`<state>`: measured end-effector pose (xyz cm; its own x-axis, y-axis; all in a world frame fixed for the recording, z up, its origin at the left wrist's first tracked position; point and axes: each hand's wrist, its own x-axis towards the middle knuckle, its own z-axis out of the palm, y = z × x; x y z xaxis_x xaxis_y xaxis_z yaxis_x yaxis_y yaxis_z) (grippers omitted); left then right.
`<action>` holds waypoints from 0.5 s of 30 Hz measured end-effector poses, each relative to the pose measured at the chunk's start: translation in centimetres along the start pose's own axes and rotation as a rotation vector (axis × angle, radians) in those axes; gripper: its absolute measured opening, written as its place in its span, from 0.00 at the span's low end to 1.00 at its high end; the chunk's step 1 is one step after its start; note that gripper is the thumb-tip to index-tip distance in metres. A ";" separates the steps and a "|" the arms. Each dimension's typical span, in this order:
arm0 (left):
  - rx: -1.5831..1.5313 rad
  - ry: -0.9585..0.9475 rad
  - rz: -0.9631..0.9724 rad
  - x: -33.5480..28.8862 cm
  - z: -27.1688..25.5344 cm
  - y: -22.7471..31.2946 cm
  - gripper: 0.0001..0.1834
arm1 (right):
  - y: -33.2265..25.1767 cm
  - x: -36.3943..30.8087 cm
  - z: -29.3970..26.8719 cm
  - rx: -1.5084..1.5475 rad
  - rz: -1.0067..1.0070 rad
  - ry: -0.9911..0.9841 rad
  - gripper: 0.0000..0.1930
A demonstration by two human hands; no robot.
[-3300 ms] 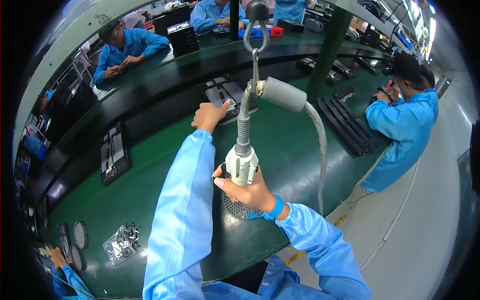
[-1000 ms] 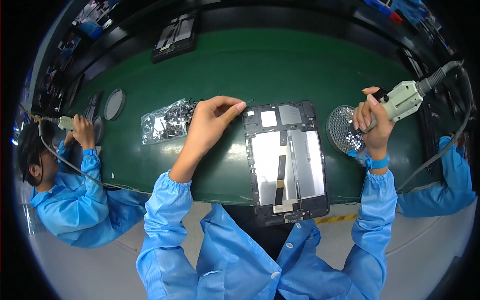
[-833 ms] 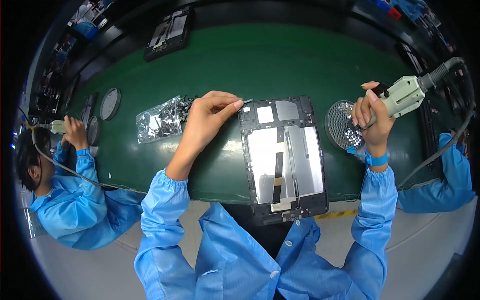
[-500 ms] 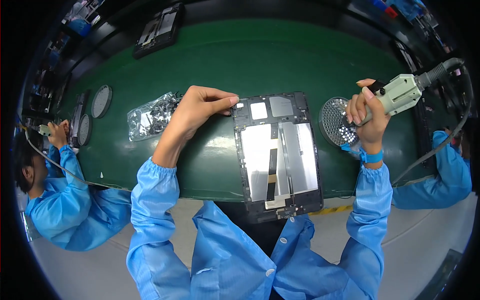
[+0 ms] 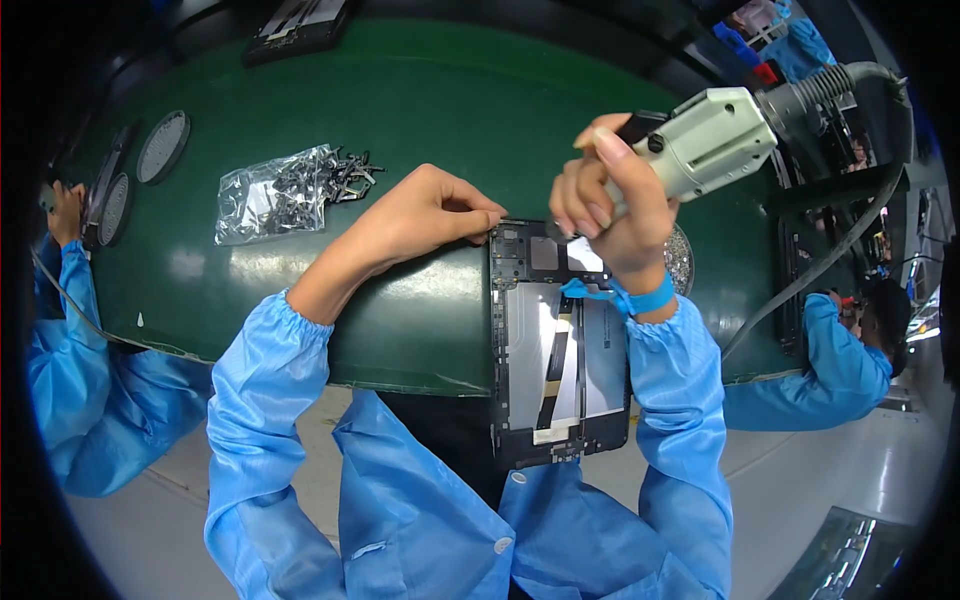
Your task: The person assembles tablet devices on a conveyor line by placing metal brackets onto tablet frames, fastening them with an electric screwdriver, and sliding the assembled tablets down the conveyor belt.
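One opened tablet shell (image 5: 590, 340) is seen at lower centre, lower end carried past near edge of tabletop (image 5: 430, 120); probably light, stiff, fragile at bare ribbon (image 5: 553, 376), best gripped by dark rim. Upper-left corner is met by left hand (image 5: 430, 218), fingertips pressed together; what is pinched cannot be told. Upper-right part is hidden by right hand (image 5: 628, 205), wrapped round power tool (image 5: 718, 145), likely heavier. Bagged dark parts (image 5: 290, 190) are placed upper left.
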<state>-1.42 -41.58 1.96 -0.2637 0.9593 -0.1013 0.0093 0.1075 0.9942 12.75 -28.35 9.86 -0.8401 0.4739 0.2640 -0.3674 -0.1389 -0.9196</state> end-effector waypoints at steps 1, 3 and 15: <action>-0.013 0.006 0.003 0.1 -0.1 -0.2 0.13 | 0.4 0.4 0.5 0.028 -0.015 -0.023 0.08; 0.019 -0.036 0.038 0.1 -0.4 -0.4 0.13 | 1.1 0.8 1.1 0.030 -0.020 -0.042 0.08; -0.015 -0.020 0.117 0.3 -1.2 -1.7 0.12 | 4.4 1.6 1.9 0.000 -0.044 -0.084 0.10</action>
<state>-2.68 -41.78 0.30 -0.2426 0.9700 0.0149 0.0242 -0.0093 0.9997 8.99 -29.87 6.85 -0.8535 0.4048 0.3281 -0.4051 -0.1195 -0.9065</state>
